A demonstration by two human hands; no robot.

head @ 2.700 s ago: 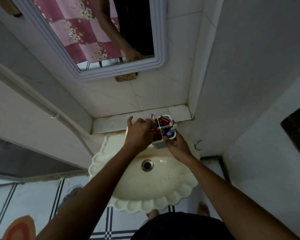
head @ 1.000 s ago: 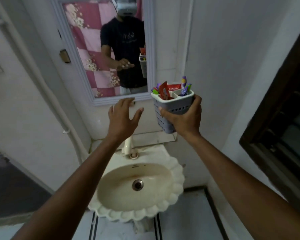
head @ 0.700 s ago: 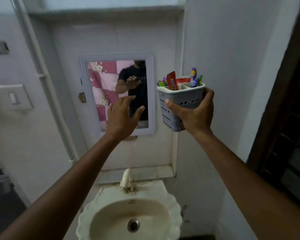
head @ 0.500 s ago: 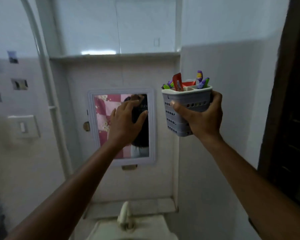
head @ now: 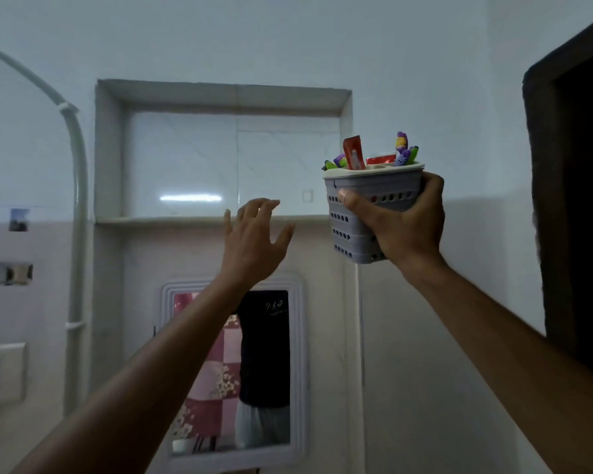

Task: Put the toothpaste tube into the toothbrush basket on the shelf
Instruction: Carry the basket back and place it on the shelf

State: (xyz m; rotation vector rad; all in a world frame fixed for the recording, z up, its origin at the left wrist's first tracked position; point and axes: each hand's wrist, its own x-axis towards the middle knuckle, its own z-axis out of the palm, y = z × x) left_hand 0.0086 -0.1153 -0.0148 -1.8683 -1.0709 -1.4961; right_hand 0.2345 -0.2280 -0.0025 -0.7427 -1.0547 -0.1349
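Note:
My right hand (head: 403,227) grips a grey perforated toothbrush basket (head: 351,213) and holds it upright in the air, right of the wall niche. A red toothpaste tube (head: 353,158) stands in the basket beside several purple and green toothbrushes (head: 404,152). My left hand (head: 254,241) is raised with its fingers spread and holds nothing. It hovers just below the front edge of the niche shelf (head: 172,219), left of the basket.
The recessed shelf sits high in the tiled wall above a white-framed mirror (head: 233,371). A white pipe (head: 77,234) runs down the left wall near a switch plate (head: 0,371). A dark door frame (head: 569,186) stands at the right.
The basket was lifted from the ledge by the sink up to shelf height in my right hand. My left hand let go and rose alongside. The view tilted up from sink to niche.

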